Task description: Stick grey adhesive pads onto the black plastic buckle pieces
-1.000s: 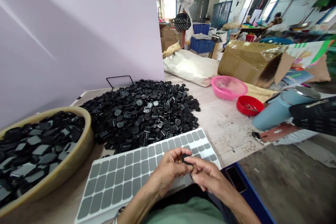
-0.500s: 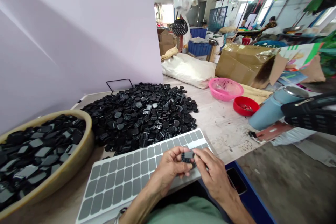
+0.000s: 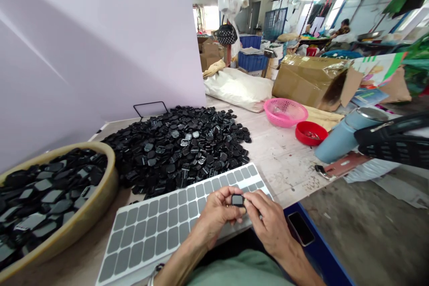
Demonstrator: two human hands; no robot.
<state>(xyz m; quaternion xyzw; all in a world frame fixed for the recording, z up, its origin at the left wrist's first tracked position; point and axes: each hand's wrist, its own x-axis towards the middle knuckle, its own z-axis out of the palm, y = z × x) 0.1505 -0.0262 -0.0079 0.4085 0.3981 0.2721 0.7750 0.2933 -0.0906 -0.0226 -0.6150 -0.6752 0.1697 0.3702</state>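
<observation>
Room: a cluttered workshop, with a pale lilac panel [image 3: 100, 35] on the left and a wooden tabletop [image 3: 278, 165] in front of it.
Left hand [image 3: 216, 210]: pinches the left side of a small black piece [image 3: 237, 200], thumb beneath, forefinger curled above.
Right hand [image 3: 270, 216]: thumb and forefinger pinch together at the piece's right edge; the other fingers fold under, partly hidden.
Piece, place: raised over the near edge of the tabletop, directly between the two sets of fingertips; it lies to the right of the left hand and to the left of the right hand, both touching it, so neither is nearer.
Piece, long axis: roughly left to right, running from one hand to the other.
Piece, look: a rounded rectangle, dark rim around a flat grey face turned up toward the camera; its underside is hidden.
Sheet [image 3: 164, 204]: just under and beyond the hands, white, slanting away to the right, with rows of grey rounded patches [image 3: 136, 252] much like the piece's face.
Pile [image 3: 191, 156]: behind the sheet, a wide heap of loose black parts.
Tub [image 3: 113, 174]: left of the sheet, round, yellowish, full of black pieces with grey faces.
Phone [image 3: 300, 229]: right of the right hand, on something blue.
Farther right: red bowl [image 3: 310, 140], pink basket [image 3: 284, 121], blue bottle [image 3: 345, 136].
</observation>
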